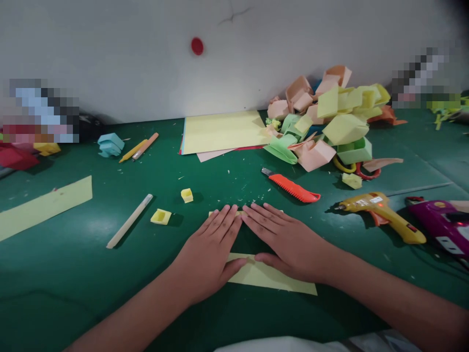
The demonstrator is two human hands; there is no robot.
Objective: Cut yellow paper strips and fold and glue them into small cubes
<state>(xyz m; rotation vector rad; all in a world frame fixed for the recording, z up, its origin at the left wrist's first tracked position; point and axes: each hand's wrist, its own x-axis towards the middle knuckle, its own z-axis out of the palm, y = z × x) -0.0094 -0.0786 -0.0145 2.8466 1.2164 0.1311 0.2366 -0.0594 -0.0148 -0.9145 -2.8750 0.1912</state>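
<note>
Both hands lie flat on a pale yellow sheet of paper (267, 278) on the green mat (91, 264). My left hand (212, 249) presses the sheet's left part with fingers stretched out and together. My right hand (286, 239) lies beside it, fingers stretched forward, fingertips nearly meeting the left hand's. Most of the sheet is hidden under the hands; its near edge and a sliver at the fingertips show.
An orange box cutter (293, 187) lies just beyond the hands. Right: a yellow glue gun (384, 215) and a purple tool (439, 225). Behind: a heap of folded paper pieces (330, 122) and a paper stack (223, 132). Left: two small yellow folded pieces (161, 216), a stick (130, 221), a yellow strip (44, 205).
</note>
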